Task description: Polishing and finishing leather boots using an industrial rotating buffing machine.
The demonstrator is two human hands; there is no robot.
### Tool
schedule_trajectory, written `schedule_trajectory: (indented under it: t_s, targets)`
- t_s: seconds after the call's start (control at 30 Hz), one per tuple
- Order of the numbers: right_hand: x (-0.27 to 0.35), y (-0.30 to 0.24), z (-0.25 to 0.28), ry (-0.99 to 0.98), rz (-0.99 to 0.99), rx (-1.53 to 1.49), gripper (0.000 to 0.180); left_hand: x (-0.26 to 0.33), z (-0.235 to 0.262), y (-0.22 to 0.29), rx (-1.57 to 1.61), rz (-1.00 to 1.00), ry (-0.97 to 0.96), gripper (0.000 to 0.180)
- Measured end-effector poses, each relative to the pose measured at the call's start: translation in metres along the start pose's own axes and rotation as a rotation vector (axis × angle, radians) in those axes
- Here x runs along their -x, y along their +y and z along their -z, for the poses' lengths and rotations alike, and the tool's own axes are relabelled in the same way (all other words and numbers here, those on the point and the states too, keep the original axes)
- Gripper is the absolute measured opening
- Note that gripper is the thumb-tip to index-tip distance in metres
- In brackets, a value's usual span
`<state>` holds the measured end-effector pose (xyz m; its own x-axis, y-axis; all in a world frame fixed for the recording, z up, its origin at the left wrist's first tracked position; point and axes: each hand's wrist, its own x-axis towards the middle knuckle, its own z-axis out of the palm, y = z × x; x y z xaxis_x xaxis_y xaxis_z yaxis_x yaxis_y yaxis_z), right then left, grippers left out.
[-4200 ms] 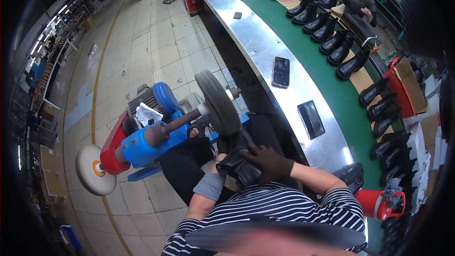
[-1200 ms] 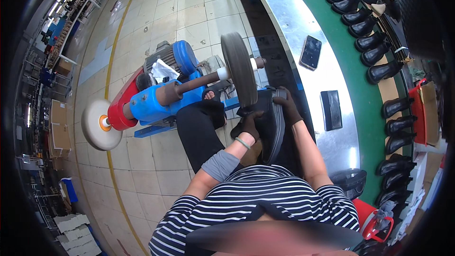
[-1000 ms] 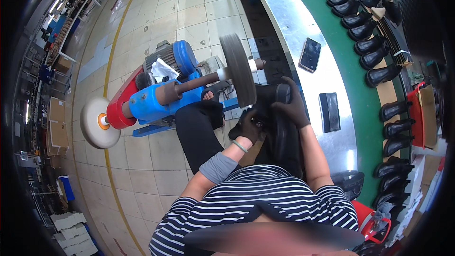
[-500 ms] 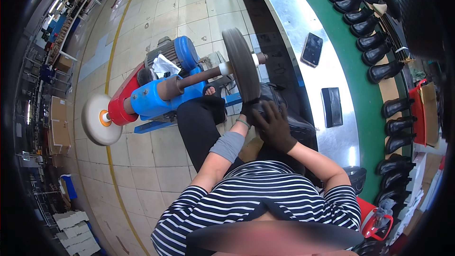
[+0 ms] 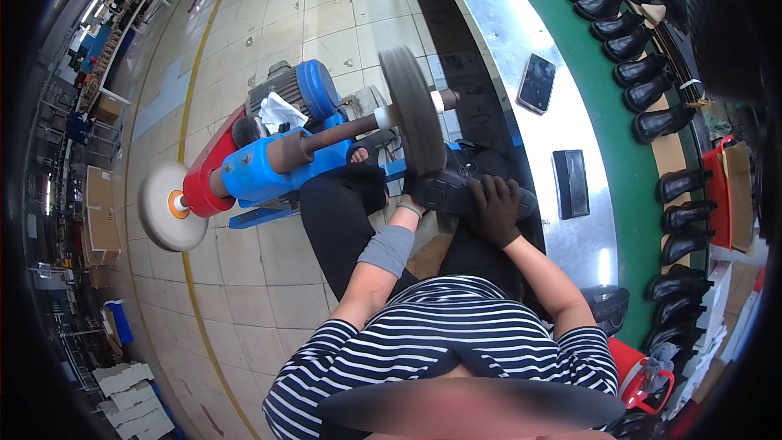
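While the pale buffing pad sits idle at the far left end of the shaft, all the action is further along: past the red guard and the blue motor housing, the dark polishing wheel is the one in use. Left hand tucked under the front of a black boot, mostly hidden, so its grip can't be judged for certain, though it seems to steady the toe. Right hand, in a dark glove, clasped firmly over the boot's upper, pressing it up against the lower rim of the wheel. Boot and wheel look to be touching, just above the person's lap. By my reading the buffing is under way on this one boot, not finished. Moving right, the steel worktop carries a phone and a dark flat case, and beyond it a green belt holds a long row of black boots, their finish too small to judge.
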<state>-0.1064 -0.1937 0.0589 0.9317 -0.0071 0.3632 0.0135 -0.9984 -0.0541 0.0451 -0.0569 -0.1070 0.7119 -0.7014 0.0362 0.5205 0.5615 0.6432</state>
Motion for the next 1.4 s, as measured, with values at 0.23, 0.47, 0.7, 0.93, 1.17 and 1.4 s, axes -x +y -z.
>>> schedule_trajectory:
  t_s: [0.23,0.47,0.7,0.93,1.17,1.4]
  targets:
    - [-0.044,-0.003,-0.006,-0.024,0.213,-0.115,0.07,0.018,0.043,0.024,-0.835,-0.16,0.262,0.041]
    - [-0.044,-0.001,-0.031,-0.003,0.267,-0.035,0.066,0.01,0.013,0.049,0.398,0.08,0.326,0.04]
    - [-0.019,-0.005,-0.011,0.07,0.144,-0.074,0.064,0.02,-0.02,0.058,0.406,0.094,0.341,0.042]
    - [0.012,-0.026,0.001,0.042,0.076,-0.091,0.067,0.046,-0.027,0.063,0.345,0.041,0.519,0.039]
    - [-0.01,-0.031,-0.002,0.082,0.233,-0.058,0.066,0.07,0.017,0.096,-0.252,-0.066,0.431,0.023]
    - [-0.032,-0.017,0.016,0.022,0.33,-0.309,0.083,0.095,-0.093,0.153,0.122,-0.047,0.288,0.056]
